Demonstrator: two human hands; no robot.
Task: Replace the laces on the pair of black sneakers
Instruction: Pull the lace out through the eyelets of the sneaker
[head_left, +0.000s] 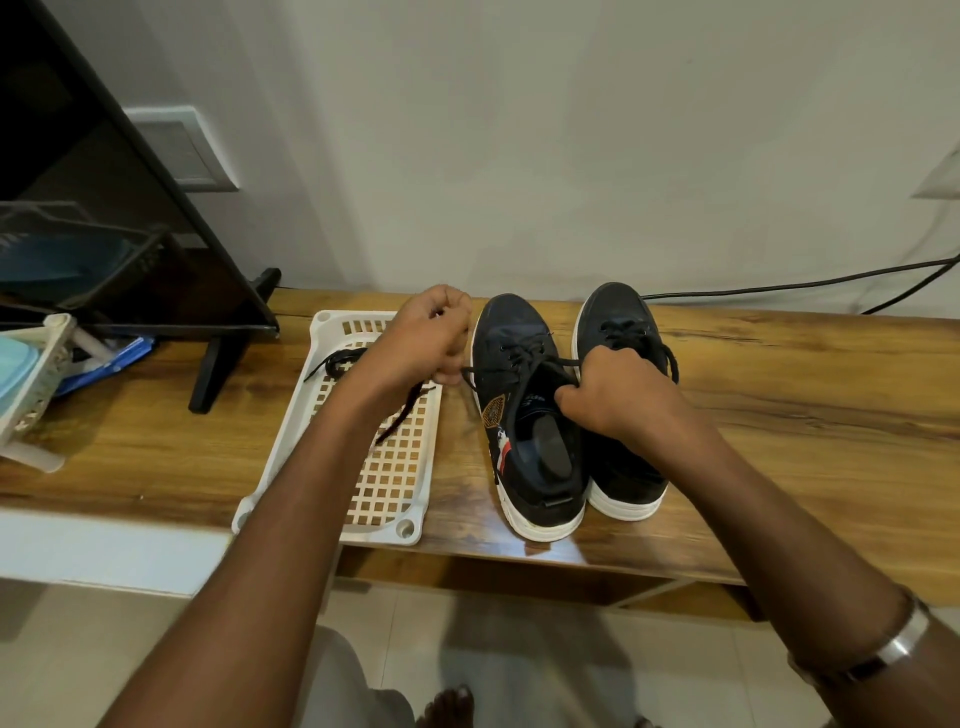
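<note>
Both forearms reach over the wooden bench, left hand and right hand each pinching an end of the soft, limp lace on the left sneaker, best gripped near its stiff tips

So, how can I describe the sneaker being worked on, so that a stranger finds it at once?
On the wooden table, right of the white plastic tray, stand two black sneakers side by side. It is the left sneaker, next to the tray. Unlike the right sneaker, it shows a patch on its side, and both hands pull its lace.
</note>
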